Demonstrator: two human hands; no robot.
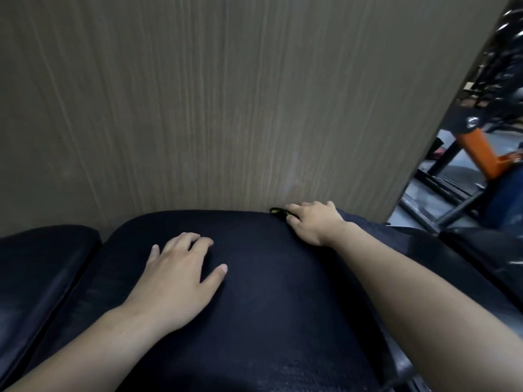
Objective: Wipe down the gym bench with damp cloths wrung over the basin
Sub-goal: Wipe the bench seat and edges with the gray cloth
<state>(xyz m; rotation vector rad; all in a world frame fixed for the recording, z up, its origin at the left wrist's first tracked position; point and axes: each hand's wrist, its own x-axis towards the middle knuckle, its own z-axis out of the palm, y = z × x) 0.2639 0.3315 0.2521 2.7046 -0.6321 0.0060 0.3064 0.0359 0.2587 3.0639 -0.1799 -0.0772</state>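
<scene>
The gym bench's black padded top (254, 292) fills the lower middle of the view. My left hand (181, 273) rests flat on it, fingers straight and spread, holding nothing. My right hand (314, 222) is at the pad's far right edge, against the wall panel. Its fingers curl down over a dark cloth (278, 212) with a small yellow-green patch showing at the fingertips. Dark blue fabric (365, 220) lies under and behind my right wrist; whether it belongs to the same cloth I cannot tell. No basin is in view.
A brown wood-grain panel (198, 108) stands upright right behind the bench. A second black pad (42, 264) lies to the left across a narrow gap. Black and orange gym frames (478, 154) stand on the floor at the right, with another dark pad (492, 256) beside them.
</scene>
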